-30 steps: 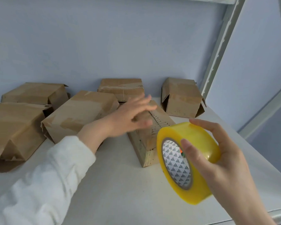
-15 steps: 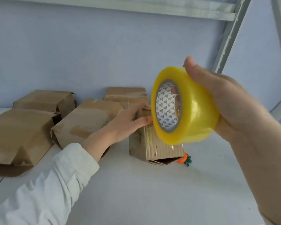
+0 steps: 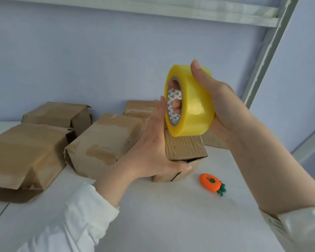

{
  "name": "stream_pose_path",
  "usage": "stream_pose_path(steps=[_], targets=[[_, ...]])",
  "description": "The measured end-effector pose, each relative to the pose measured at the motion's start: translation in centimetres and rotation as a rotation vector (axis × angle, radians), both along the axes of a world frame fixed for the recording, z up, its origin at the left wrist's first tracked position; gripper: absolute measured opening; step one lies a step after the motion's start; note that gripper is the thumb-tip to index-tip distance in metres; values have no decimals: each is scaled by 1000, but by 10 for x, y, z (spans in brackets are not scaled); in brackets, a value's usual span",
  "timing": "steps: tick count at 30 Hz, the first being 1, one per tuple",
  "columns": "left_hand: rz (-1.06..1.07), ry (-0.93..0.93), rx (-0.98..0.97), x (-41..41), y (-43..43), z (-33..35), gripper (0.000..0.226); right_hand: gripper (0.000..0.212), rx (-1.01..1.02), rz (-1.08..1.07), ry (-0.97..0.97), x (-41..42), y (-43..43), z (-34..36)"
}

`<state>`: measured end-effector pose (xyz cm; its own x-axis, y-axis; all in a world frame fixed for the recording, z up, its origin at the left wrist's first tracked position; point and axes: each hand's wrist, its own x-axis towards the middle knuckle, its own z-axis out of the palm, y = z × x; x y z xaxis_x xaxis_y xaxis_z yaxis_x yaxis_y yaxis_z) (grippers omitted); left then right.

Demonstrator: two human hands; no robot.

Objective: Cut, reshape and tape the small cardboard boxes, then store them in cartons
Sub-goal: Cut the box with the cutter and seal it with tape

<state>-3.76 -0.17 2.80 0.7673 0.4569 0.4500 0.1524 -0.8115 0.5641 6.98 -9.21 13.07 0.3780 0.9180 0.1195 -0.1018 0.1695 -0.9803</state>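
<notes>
so the right hand point(image 3: 220, 106) has its grip round the yellow tape roll point(image 3: 195, 108), left hand point(image 3: 153, 142) flat open at its 9 o'clock

Behind the tape roll point(image 3: 191, 104), only part of the right hand point(image 3: 220, 100) on show: thumb on top, two fingers point(image 3: 176, 104) glimpsed through the core, the rest out of sight. Under the roll, small box point(image 3: 185, 148) with top covered by it and left side masked by the left hand point(image 3: 153, 142). Cannot tell whether that hand's fingertips touch the roll's rim. Left of the roll, just a corner of a rear box point(image 3: 137, 108); below and right of the roll, a mere strip of a side box point(image 3: 212, 140) behind the wrist. Far left of the roll, large box point(image 3: 22, 151) cut by the picture's edge. Print inside the core too small to read.
</notes>
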Motion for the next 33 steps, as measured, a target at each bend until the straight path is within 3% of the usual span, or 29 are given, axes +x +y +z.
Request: stream_pose_path(steps=[3,7,12,15,17,23,26,29,33], targets=[[5,-10,-55,4,6,2,139,49,41,-43,-129,1,5,-18],[26,9,-122,10,20,5,144,67,84,-139,-251,0,15,-34],[68,44,-279,13,36,1,143,34,51,-293,-192,-6,30,-32],[99,55,-352,15,45,1,144,46,-35,-375,-174,-10,19,-20],[98,103,-317,16,48,4,141,54,-99,-384,-195,-14,4,-13],[133,304,-153,16,50,7,106,54,-229,-323,-239,-26,-49,-14],[143,327,-140,17,48,10,104,27,-284,-270,-230,-38,-71,-30],[149,323,-125,17,45,10,110,52,-325,-266,-220,-39,-81,-57],[107,410,-138,13,44,18,104,47,-272,-312,-136,-42,-80,-74]])
